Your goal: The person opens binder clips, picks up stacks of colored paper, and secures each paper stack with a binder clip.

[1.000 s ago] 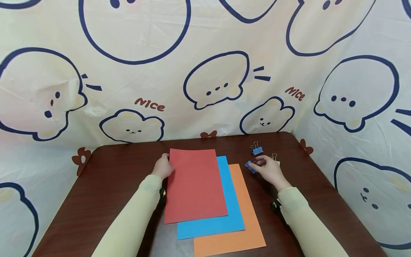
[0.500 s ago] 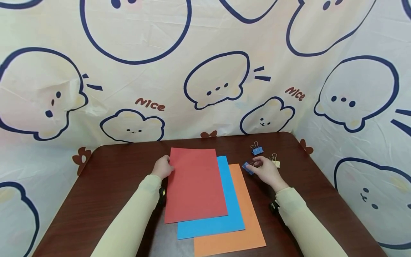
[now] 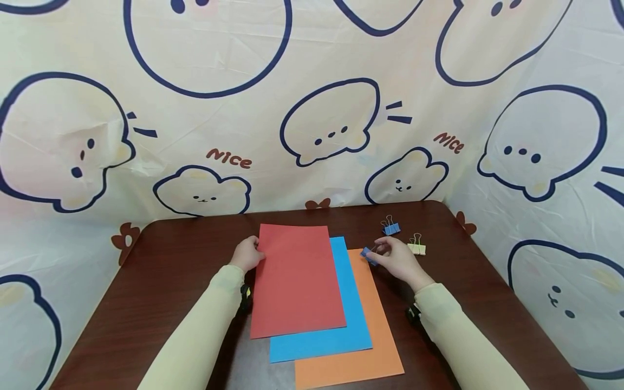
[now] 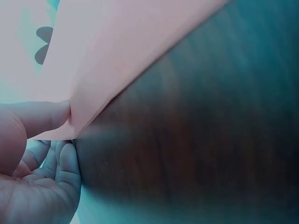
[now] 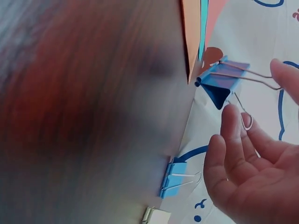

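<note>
My left hand (image 3: 246, 254) pinches the left edge of a red sheet of paper (image 3: 299, 281). In the left wrist view the thumb lies over the paper, the fingers under it. Beneath the red sheet are a blue sheet (image 3: 352, 298) and an orange sheet (image 3: 377, 325), fanned out to the lower right. My right hand (image 3: 398, 261) holds a blue binder clip (image 5: 224, 79) by its wire handles, close to the orange sheet's upper right corner. The clip's jaws look closed, with no paper visible between them.
A second blue binder clip (image 3: 391, 229) and a cream binder clip (image 3: 416, 249) lie on the dark wooden table (image 3: 180, 281), behind and to the right of my right hand. A printed cloth (image 3: 263, 130) stands around the table's back and sides.
My right hand has moved left with the blue binder clip, towards the sheets, uncovering the cream clip. My left hand keeps its grip on the red sheet, nearly still.
</note>
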`<state>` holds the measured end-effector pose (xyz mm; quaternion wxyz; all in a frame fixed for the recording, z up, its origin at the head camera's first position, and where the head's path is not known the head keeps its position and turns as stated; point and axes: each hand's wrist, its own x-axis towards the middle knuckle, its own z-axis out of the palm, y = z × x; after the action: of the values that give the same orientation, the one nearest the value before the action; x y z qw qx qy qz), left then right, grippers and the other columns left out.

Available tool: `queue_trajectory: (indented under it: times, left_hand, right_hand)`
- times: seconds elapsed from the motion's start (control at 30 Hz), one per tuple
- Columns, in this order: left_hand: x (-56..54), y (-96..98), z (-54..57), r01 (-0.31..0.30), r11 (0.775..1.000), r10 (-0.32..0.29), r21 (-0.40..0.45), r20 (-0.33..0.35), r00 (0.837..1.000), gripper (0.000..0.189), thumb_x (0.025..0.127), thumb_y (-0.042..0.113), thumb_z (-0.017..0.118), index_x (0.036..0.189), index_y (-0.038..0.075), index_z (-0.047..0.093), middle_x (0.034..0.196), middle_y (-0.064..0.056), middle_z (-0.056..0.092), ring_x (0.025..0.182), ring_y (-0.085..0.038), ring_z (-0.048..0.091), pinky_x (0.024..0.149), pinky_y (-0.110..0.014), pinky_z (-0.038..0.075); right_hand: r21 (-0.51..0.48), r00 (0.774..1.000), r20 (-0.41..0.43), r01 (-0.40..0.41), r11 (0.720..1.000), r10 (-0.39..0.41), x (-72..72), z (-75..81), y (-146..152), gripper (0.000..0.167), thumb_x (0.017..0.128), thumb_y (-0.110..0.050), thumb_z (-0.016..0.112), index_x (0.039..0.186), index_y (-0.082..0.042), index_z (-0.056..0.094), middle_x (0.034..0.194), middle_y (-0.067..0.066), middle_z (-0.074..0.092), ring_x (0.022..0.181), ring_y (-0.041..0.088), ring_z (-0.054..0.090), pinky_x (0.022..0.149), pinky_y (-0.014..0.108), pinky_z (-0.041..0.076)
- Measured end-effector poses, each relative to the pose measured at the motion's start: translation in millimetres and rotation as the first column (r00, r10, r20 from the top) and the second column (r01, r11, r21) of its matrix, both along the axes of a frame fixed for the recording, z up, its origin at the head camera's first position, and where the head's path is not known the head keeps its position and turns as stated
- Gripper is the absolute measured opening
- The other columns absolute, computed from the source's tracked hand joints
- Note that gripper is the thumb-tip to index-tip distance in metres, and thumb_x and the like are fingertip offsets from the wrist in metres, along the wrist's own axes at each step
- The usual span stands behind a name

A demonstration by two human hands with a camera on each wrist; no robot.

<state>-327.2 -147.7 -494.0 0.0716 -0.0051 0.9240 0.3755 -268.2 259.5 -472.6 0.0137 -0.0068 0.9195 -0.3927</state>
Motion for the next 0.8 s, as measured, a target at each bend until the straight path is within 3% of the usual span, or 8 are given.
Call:
queue_trajectory:
  times: [0.33, 0.8]
  left_hand:
    - [0.4, -1.3, -2.7, 0.001, 1.000, -0.001, 0.009, -0.016, 1.000, 0.027, 0.095, 0.006, 0.070, 0.115, -0.007, 0.057, 0.111, -0.025, 0.063, 0.093, -0.032, 0.059, 0.082, -0.042, 0.053]
    - [0.4, -2.9, -3.6, 0.008, 1.000, -0.007, 0.010, -0.026, 1.000, 0.026, 0.095, 0.006, 0.071, 0.114, -0.006, 0.058, 0.111, -0.024, 0.064, 0.094, -0.031, 0.059, 0.083, -0.042, 0.053]
  right_hand:
    - [0.034, 0.991, -0.030, -0.128, 0.991, 0.129, -3.4, 1.6, -15, 0.051, 0.091, -0.029, 0.081, 0.131, -0.004, 0.061, 0.116, 0.013, 0.066, 0.090, 0.021, 0.060, 0.078, 0.031, 0.056]
    - [0.130, 0.971, -0.073, -0.217, 0.968, 0.227, -8.7, 5.2, -36, 0.053, 0.091, -0.027, 0.081, 0.134, -0.003, 0.061, 0.120, 0.012, 0.065, 0.092, 0.020, 0.058, 0.076, 0.031, 0.054]
